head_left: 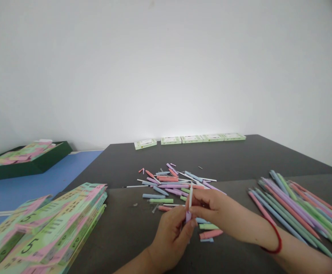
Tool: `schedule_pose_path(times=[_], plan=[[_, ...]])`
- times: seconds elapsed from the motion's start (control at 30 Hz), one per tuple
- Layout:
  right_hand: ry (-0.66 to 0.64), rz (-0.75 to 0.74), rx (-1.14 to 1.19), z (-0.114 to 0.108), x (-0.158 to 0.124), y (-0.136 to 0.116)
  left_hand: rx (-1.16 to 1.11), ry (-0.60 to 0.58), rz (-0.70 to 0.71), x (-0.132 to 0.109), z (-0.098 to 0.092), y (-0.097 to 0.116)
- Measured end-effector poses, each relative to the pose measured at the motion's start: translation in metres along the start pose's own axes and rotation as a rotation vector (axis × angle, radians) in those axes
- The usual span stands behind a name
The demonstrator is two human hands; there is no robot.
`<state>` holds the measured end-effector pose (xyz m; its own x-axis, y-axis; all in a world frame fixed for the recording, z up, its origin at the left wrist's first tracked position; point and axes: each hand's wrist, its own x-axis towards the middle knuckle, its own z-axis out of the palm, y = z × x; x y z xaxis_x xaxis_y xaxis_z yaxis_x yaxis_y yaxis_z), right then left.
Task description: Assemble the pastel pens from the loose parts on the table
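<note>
My left hand (171,238) is closed around a purple pen barrel (188,216), held upright near the front of the table. Just above it, my right hand (207,205) pinches a white pen refill (191,196) whose lower end meets the barrel's top; how deep it sits inside is hidden by the fingers. Behind and beneath both hands lies a loose pile of pen parts in purple, blue, green and coral, including a green barrel (161,200) and a coral piece (210,233). White refills are scattered among them.
A bundle of pastel pens (297,209) lies at the right. Stacked pink-and-green printed boxes (51,232) stand at the left, and more fill a dark green tray (40,163) on a blue surface. Several small flat boxes (191,139) line the black table's back edge.
</note>
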<state>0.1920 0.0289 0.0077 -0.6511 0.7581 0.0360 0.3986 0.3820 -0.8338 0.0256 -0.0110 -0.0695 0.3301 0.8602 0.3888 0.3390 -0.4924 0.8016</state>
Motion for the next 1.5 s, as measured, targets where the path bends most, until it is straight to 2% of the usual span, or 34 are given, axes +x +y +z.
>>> schedule_pose_path(times=[0.07,0.13,0.23,0.33,0.7,0.83,1.03,1.17,1.23,1.4,1.5], plan=[[0.001,0.016,-0.004,0.000,0.000,0.001,-0.004,0.006,-0.001,0.000,0.000,0.000],[0.056,0.031,0.014,-0.001,-0.001,0.000,-0.001,0.001,-0.015,0.000,-0.001,0.000],[0.102,0.006,0.091,-0.003,-0.001,-0.003,0.003,-0.023,-0.030,0.000,-0.001,0.001],[0.125,0.001,0.070,-0.003,0.000,-0.005,0.006,-0.039,-0.030,0.000,-0.001,0.002],[0.089,-0.060,-0.190,-0.001,-0.009,-0.015,0.029,0.020,-0.009,0.000,0.003,-0.006],[0.097,-0.072,-0.213,0.002,-0.010,-0.015,0.003,0.053,-0.021,-0.001,0.005,-0.008],[0.070,-0.057,-0.156,-0.005,-0.009,-0.017,-0.059,0.005,-0.078,0.001,0.004,-0.006],[0.138,-0.009,-0.171,-0.007,-0.011,-0.019,-0.028,0.027,-0.065,0.000,0.004,-0.004],[0.123,-0.010,-0.169,-0.004,-0.013,-0.019,-0.002,0.058,-0.039,-0.001,0.004,-0.003],[0.097,-0.100,-0.232,0.010,-0.014,-0.021,-0.018,0.119,0.048,-0.007,0.006,-0.006],[0.108,-0.138,-0.313,0.010,-0.016,-0.025,-0.026,0.140,0.082,-0.007,0.004,-0.006]])
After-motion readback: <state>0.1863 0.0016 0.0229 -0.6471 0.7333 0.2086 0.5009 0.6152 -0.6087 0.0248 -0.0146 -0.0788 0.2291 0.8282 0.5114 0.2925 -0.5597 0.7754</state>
